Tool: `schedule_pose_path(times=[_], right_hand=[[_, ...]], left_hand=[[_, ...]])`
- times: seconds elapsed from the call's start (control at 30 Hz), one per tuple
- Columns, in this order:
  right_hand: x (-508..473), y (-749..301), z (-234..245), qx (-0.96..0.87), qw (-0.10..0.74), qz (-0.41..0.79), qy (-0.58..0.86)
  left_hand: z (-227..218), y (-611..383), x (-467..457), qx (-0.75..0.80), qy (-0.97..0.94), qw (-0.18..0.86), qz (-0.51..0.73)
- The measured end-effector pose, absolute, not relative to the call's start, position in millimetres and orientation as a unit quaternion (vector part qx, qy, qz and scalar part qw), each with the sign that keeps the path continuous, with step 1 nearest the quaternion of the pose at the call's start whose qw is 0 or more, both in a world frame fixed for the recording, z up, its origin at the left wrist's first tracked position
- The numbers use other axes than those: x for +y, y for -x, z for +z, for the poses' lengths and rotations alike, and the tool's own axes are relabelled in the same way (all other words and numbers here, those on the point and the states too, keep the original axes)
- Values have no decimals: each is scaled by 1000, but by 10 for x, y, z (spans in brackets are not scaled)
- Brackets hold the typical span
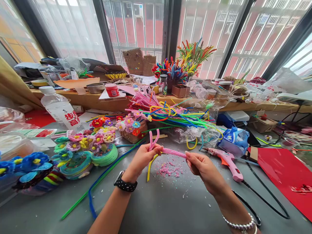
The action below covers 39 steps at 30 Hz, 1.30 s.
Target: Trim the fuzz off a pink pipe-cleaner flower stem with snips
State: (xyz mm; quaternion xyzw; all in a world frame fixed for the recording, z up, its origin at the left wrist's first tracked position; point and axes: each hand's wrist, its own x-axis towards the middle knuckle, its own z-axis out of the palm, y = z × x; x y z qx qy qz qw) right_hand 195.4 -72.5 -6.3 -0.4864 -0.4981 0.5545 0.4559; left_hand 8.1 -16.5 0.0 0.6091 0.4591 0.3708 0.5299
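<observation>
Head view shows work that looks partly done: the fuzzy pink pipe cleaner (173,152) rises in a narrow V above the left hand (142,159), while the nearly straight stretch between the hands looks unshaped. Left thumb and fingers pinch it, as do the right hand's (203,165) (one strand or several, I cannot tell), above pink fluff (169,169) on the grey table (158,208).

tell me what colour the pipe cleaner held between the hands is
Pink; the pipe cleaner shows best in the head view.

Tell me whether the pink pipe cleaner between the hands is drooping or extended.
Extended: the pink pipe cleaner runs nearly straight from the left hand to the right hand.
</observation>
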Motion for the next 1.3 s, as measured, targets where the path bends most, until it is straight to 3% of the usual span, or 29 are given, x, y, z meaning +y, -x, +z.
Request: schedule_pose_path(times=[0.2, 0.43, 0.8, 1.03, 1.3], right_hand=[[-733, -1874, -90, -479, 440, 585, 485], [-676, -1923, -150, -542, 439, 460, 550], [-609, -2090, -242, -466, 592, 331, 568], [-605, -2085, -192, -350, 701, 388, 485], [-610, -2136, -167, -280, 712, 473, 436]], left_hand=[[-30, -81, -146, 493, -550, 523, 425], [-67, -63, -109, 514, -626, 387, 441], [-21, -26, -132, 485, -628, 445, 416], [3, -27, -136, 487, -622, 457, 408], [-27, -31, -140, 460, -675, 519, 253]])
